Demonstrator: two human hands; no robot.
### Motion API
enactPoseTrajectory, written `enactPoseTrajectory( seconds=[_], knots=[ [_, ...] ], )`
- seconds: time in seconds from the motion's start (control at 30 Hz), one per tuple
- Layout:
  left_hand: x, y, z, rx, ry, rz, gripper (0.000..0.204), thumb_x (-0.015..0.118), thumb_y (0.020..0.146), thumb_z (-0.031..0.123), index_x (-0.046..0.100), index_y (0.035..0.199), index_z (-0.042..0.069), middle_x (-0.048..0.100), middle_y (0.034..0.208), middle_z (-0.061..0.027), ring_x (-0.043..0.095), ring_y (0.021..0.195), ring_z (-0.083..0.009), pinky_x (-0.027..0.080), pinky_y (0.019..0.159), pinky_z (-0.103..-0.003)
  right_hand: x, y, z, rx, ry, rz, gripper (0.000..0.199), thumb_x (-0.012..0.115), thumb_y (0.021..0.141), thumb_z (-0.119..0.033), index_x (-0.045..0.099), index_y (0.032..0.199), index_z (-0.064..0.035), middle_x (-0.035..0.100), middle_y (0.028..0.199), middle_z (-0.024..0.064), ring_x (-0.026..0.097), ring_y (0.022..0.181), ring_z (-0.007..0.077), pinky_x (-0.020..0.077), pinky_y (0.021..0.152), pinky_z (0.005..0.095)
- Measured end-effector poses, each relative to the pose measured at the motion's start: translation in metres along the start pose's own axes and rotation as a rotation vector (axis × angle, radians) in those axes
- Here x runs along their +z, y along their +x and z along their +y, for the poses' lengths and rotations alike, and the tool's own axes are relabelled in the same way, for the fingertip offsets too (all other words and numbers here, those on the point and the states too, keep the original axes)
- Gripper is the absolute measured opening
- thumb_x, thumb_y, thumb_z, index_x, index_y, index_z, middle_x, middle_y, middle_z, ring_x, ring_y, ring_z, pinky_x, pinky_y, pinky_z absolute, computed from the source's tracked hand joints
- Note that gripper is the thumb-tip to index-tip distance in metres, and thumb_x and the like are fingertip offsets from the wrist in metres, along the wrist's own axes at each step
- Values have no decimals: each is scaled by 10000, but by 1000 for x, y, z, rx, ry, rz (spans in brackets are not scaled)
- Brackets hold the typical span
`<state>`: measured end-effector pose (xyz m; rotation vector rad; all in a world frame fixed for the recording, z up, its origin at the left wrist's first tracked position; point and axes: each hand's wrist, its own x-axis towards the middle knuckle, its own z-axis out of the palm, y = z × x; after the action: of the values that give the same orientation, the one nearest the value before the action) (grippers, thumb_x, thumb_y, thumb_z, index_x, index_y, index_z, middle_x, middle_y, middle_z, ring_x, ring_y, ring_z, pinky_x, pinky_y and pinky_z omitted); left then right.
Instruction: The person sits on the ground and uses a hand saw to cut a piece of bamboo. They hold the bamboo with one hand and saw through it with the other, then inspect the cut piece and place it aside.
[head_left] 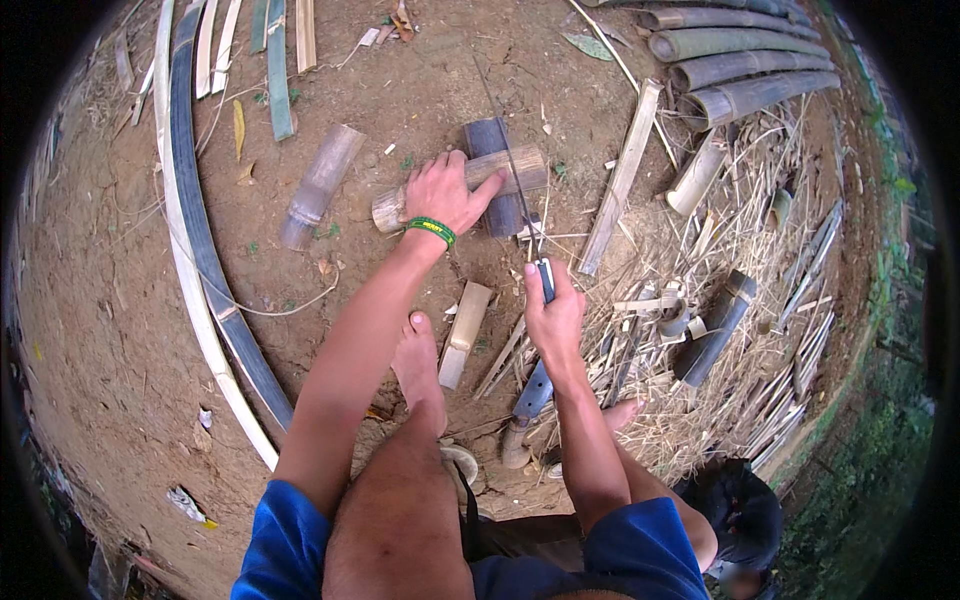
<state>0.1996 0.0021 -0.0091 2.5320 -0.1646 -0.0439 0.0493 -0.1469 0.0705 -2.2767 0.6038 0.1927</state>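
Observation:
Lying crosswise over a dark bamboo section (pixel 504 218) is a brown bamboo piece (pixel 532 168). My left hand (pixel 447 195), a green band at its wrist, presses on that upper piece with its fingers closed over the far side and the thumb along the top. In my right hand (pixel 555 315) is a saw (pixel 546 278), gripped by its dark handle. The long thin blade points away from me and crosses the upper bamboo to the right of my left thumb. How deep the blade sits in the bamboo cannot be made out.
A loose bamboo section (pixel 322 185) lies left, a short split piece (pixel 466 335) by my bare foot (pixel 418 365). Long strips (pixel 200 250) curve along the left. Bamboo poles (pixel 740 75) lie far right above shavings (pixel 740 400). A wooden-handled tool (pixel 516 442) rests beneath my right forearm.

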Motion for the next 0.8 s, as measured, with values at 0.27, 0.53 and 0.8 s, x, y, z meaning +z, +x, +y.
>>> enactPoseTrajectory(
  seconds=[0.27,0.53,0.8],
  knots=[
    [0,7,7,-70,50,-11,620,668,781,646,655,828,28,695,819,-225,698,812,-403,554,721,-491,-1,-2,9,-93,-76,43,275,636,965,-310,619,1079,-60,676,740,254,678,693,467,534,597,514],
    [6,7,7,-11,43,65,580,691,765,615,642,836,41,694,809,-211,693,802,-396,554,700,-493,14,32,-12,-134,-104,70,299,617,975,-328,608,1005,-31,647,684,281,652,649,488,513,580,552],
    [5,7,10,-54,85,7,559,703,753,604,645,845,56,696,824,-206,694,804,-395,551,693,-504,13,26,-11,-81,-115,43,313,628,966,-332,605,1057,-34,646,677,282,657,649,486,518,574,551]
  ],
)
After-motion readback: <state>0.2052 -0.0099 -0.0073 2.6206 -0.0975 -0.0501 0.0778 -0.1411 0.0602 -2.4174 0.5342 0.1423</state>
